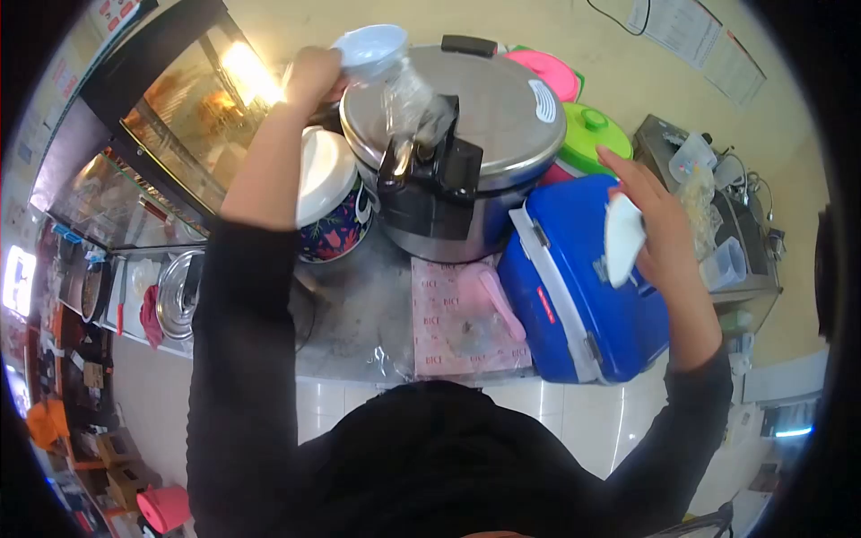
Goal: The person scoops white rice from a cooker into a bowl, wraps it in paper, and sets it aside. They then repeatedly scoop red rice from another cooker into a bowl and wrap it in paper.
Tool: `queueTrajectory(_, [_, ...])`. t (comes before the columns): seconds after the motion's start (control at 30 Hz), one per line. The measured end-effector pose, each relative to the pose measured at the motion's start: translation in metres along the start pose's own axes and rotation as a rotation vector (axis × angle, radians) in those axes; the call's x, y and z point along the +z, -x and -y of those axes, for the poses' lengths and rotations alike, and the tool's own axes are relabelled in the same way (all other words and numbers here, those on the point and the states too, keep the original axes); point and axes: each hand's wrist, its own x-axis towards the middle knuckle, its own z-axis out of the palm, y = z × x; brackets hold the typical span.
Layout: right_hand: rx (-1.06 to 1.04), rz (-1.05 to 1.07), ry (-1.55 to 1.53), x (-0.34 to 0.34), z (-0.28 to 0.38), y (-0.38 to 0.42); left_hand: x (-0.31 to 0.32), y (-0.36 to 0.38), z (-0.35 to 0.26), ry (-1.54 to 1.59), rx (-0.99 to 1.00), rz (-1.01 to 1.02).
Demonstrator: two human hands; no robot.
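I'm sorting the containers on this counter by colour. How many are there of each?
Silver rice cooker: 1
Blue cooler: 1
Pink lidded container: 1
Green lidded container: 1
Floral pot with white lid: 1
White bowl, in left hand: 1
Total: 6

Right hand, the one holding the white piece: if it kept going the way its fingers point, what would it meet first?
Probably the lime-green plastic lid just beyond the right hand; depth is unclear.

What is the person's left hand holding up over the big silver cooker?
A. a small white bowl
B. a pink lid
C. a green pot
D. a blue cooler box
A: the left hand grips a small white bowl above the silver cooker.
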Motion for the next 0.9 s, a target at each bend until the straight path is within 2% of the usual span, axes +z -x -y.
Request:
queueTrajectory(0.03, [-0.001, -0.004, -0.085, -0.003, 0.014, 0.021, 0.02, -0.002, 0.0, 0.018, -0.081, 0.062])
queueTrajectory(0.13, [0.076, 0.031, -0.142, -0.01, 0.043, 0.058, 0.034, -0.002, 0.011, 0.112, -0.111, 0.246])
queueTrajectory(0.2, [0.226, 0.072, -0.343, -0.004, 0.055, 0.093, 0.023, -0.007, 0.034, -0.235, 0.088, 0.074])
queueTrajectory(0.23, [0.344, 0.105, -0.497, 0.003, 0.061, 0.113, 0.018, 0.001, 0.042, -0.217, 0.314, 0.043])
queueTrajectory(0.27, [0.465, 0.127, -0.651, 0.011, 0.068, 0.131, 0.008, 0.047, 0.036, -0.54, 0.571, 0.002])
queueTrajectory(0.33, [0.42, 0.258, -0.694, 0.04, 0.084, 0.143, 0.017, 0.119, 0.046, 0.057, 0.522, -0.195])
queueTrajectory(0.37, [0.441, 0.227, -0.618, 0.072, 0.085, 0.153, 0.03, 0.17, 0.05, 0.034, 0.268, -0.298])
queueTrajectory(0.4, [0.464, 0.198, -0.542, 0.105, 0.085, 0.162, 0.039, 0.204, 0.073, 0.019, 0.126, -0.182])
queueTrajectory(0.43, [0.46, 0.036, -0.435, 0.143, 0.081, 0.166, 0.056, 0.231, 0.103, 0.028, 0.216, -0.112])
queueTrajectory(0.47, [0.555, 0.11, -0.329, 0.167, 0.076, 0.168, 0.069, 0.249, 0.136, -0.149, 0.445, 0.004])
queueTrajectory(0.5, [0.68, 0.174, -0.164, 0.193, 0.072, 0.171, 0.085, 0.272, 0.168, -0.021, 0.023, 0.213])
queueTrajectory(0.53, [0.834, 0.223, -0.155, 0.208, 0.072, 0.168, 0.103, 0.29, 0.219, -0.101, -0.13, 0.359])
queueTrajectory(0.6, [0.801, 0.058, -0.083, 0.265, 0.047, 0.19, 0.127, 0.32, 0.261, -0.084, -0.344, 0.499])
queueTrajectory(0.63, [0.784, -0.019, -0.049, 0.284, 0.038, 0.2, 0.131, 0.324, 0.256, 0.068, -0.472, 0.548])
queueTrajectory(0.7, [0.874, 0.107, -0.07, 0.292, 0.032, 0.196, 0.138, 0.326, 0.243, 0.378, -0.724, 0.632])
queueTrajectory(0.77, [0.973, 0.236, -0.115, 0.294, 0.032, 0.188, 0.154, 0.315, 0.245, 0.24, -0.803, 0.744])
queueTrajectory(0.8, [0.959, 0.233, -0.107, 0.296, 0.036, 0.187, 0.158, 0.309, 0.248, 0.173, -0.836, 0.798])
queueTrajectory(0.9, [0.944, 0.221, -0.095, 0.303, 0.045, 0.181, 0.164, 0.308, 0.265, 0.103, -0.633, 0.8])
